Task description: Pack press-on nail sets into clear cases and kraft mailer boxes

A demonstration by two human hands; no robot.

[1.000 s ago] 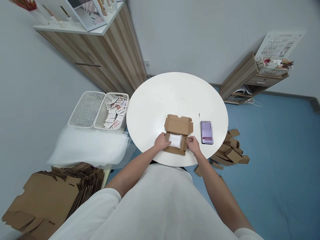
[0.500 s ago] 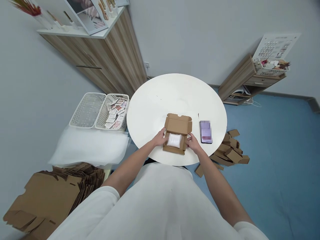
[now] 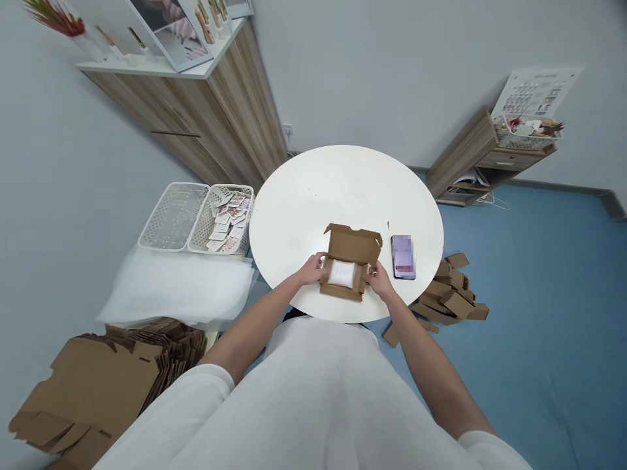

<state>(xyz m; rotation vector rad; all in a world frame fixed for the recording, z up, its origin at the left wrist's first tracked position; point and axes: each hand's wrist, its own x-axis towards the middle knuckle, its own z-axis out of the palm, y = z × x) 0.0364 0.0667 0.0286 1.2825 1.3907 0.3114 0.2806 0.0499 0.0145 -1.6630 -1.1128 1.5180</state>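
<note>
A small brown cardboard box [image 3: 341,293] sits near the front edge of the round white table [image 3: 294,196], its lid [image 3: 353,245] tilted up at the back. Inside it lies a white wrapped packet [image 3: 341,273]. My left hand [image 3: 312,269] grips the box's left side, with fingertips over the wall. On the opposite side, my right hand [image 3: 378,279] pinches the right wall near the lid's corner. To the right of that hand, a phone [image 3: 403,257] with a lit, blurred screen rests on the table.
Left of the table stand a white basket of printed cards [image 3: 228,219] and a basket of clear items [image 3: 174,215]. White foam sheets [image 3: 176,287] and stacked flat cardboard [image 3: 88,378] lie nearer. Folded boxes [image 3: 448,297] are piled on the floor at right.
The box lid has swung up from leaning back to a more upright position. Both hands stay at the box's sides, and the packet remains inside.
</note>
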